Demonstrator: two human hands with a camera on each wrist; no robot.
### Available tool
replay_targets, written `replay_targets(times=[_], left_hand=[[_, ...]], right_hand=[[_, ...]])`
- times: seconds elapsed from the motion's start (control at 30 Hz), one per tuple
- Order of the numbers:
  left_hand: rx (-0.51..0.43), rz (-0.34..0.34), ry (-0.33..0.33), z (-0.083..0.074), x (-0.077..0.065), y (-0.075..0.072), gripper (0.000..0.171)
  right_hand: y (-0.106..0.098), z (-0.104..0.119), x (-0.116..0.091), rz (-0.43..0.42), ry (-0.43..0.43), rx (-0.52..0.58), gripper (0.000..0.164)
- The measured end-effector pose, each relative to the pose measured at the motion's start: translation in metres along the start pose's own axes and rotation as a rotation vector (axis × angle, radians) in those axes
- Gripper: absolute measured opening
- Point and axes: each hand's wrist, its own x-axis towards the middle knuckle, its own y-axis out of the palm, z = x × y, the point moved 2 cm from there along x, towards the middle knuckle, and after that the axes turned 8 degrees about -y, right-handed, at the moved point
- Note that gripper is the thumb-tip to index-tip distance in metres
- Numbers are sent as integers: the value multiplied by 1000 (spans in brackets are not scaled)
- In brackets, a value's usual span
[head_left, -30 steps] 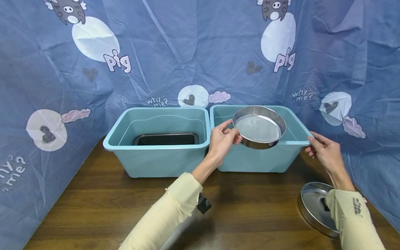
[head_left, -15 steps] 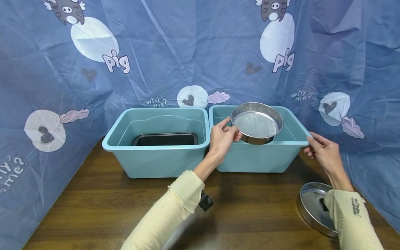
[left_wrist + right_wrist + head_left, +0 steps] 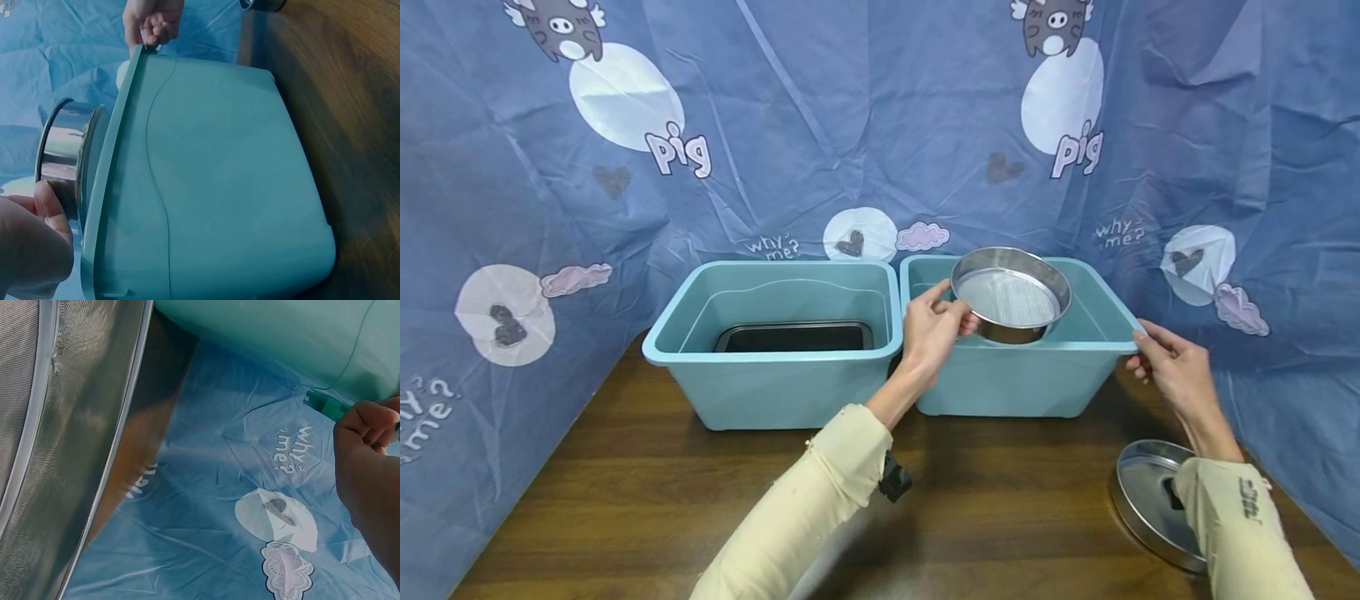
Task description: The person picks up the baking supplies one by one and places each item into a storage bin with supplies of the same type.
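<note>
My left hand pinches the left side of a round metal sieve with a fine mesh bottom. The sieve is held over the opening of the right teal bin, its lower part dipping behind the front rim. In the left wrist view, the sieve's shiny side wall shows close above the bin's rim. My right hand grips the right front corner of that bin's rim, thumb on top. Under my right forearm, a second metal sieve lies on the table, partly hidden by the sleeve.
Beside the right bin stands a matching left teal bin, with a black rectangular pan inside. Both bins stand on a dark wooden table, in front of a blue printed cloth.
The sieve in my left hand has moved slightly back and left, lowering over the right bin so the rim now hides its bottom edge. My right hand keeps its grip on the bin's corner.
</note>
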Motion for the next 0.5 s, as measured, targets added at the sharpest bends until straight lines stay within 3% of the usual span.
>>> replay_targets(times=[0.5], left_hand=[[18, -18, -21, 3, 7, 3, 58]], right_hand=[[0, -3, -1, 4, -21, 16, 53]])
